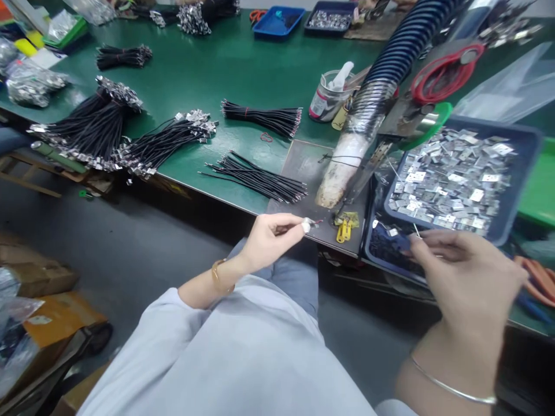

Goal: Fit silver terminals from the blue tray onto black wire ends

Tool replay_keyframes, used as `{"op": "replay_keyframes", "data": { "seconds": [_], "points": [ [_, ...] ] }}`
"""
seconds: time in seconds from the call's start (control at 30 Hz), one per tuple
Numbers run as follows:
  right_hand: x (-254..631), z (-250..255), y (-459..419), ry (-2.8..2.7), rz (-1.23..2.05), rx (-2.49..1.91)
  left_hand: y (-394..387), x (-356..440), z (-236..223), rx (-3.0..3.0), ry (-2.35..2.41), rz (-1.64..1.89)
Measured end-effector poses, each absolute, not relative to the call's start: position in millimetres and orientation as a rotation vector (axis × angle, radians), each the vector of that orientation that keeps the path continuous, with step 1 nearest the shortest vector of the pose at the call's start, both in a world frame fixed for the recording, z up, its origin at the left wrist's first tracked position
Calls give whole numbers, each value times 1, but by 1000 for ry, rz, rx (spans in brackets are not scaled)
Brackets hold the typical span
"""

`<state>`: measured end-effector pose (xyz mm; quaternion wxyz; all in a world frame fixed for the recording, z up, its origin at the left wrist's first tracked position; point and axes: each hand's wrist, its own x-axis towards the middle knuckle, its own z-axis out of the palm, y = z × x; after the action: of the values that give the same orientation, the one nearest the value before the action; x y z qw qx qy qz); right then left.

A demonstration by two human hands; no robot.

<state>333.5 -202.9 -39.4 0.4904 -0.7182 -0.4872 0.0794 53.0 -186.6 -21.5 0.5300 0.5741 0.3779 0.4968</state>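
My left hand, by the front edge of the dark work mat, pinches a small thing with a thin reddish end. White covering shows at its fingertips, and what it holds is too small to name. At the right, my right hand is curled over the lower dark tray, slightly blurred. A thin pale pin-like piece shows by its thumb, and its fingertips are partly hidden. Short black cables lie loose beside the mat. Flat metal terminals fill the upper blue tray.
A ribbed hose with a pale nozzle hangs over the mat. Yellow-handled small cutters lie beneath it. Bundled black cables, a cup and red-handled scissors are nearby. Orange-handled pliers lie at far right.
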Motion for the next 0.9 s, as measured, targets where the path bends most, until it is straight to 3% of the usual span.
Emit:
{"op": "replay_keyframes", "data": {
  "seconds": [0.13,0.4,0.67,0.9],
  "points": [
    [314,-25,-215,-1061,287,-1563,-180,72,-40,907,869,1007],
    [260,-33,-232,-1368,-205,-1408,-182,96,-48,860,829,1026],
    [243,-44,-226,-1325,451,-1341,-183,102,-46,981,831,1020],
    [244,-47,-225,-1333,551,-1312,-183,104,-47,949,767,956]
  ]
}}
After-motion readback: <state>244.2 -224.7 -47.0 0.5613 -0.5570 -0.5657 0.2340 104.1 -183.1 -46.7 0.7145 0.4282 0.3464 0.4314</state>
